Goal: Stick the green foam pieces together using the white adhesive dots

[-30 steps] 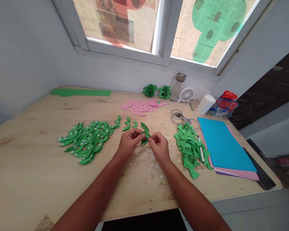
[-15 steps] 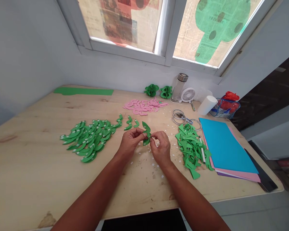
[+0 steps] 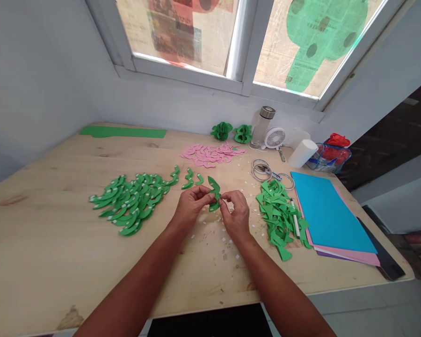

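Observation:
Between thumb and fingers, my left hand pinches a curved green paper cutout, held up above the table. My right hand is closed too, its thumb and index finger at the cutout's right edge; the exact spot they grip is too small to make out. Just beyond my left hand lie a few small green curved pieces. Farther left spreads a heap of green crescent pieces with white tabs on them. Tiny white paper bits are scattered beneath my hands.
Green paper scraps, a white pen and blue sheets lie to the right. Tape rolls and scissors sit behind them. Pink cutouts, green paper flowers, a bottle and a fan are at the back.
The view has shifted very slightly. Both hands stay at the green cutout, almost unmoved.

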A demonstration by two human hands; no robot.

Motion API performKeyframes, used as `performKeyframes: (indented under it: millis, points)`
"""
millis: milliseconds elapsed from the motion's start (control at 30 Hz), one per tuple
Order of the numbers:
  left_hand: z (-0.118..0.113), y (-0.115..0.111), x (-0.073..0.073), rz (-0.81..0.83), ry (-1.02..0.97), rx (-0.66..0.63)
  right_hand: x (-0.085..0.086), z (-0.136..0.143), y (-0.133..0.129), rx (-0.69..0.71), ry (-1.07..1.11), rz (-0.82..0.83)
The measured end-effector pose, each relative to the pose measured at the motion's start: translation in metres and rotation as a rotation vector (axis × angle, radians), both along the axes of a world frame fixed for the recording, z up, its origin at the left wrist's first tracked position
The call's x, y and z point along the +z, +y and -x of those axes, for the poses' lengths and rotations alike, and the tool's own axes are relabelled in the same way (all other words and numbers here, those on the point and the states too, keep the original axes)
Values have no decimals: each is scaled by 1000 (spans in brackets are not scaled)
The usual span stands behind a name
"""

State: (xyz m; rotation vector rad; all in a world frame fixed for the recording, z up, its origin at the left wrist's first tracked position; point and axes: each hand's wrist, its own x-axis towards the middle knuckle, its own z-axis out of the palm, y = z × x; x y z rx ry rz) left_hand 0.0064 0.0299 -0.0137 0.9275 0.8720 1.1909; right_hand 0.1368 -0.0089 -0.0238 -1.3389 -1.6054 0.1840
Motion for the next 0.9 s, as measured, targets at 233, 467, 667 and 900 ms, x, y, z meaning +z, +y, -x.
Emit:
performKeyframes:
  millis: [233, 467, 667, 900]
  points:
    - [1, 1, -1, -7, -7, -9, 0, -1, 0, 23, -16, 3]
    - [1, 0, 1, 12, 12, -7, 0, -3, 1, 37, -28, 9]
    - [0, 0, 3, 8, 20, -21, 3, -1, 0, 57, -66, 1]
    - [0, -1, 5, 24, 16, 14, 5, 0, -1, 52, -53, -21]
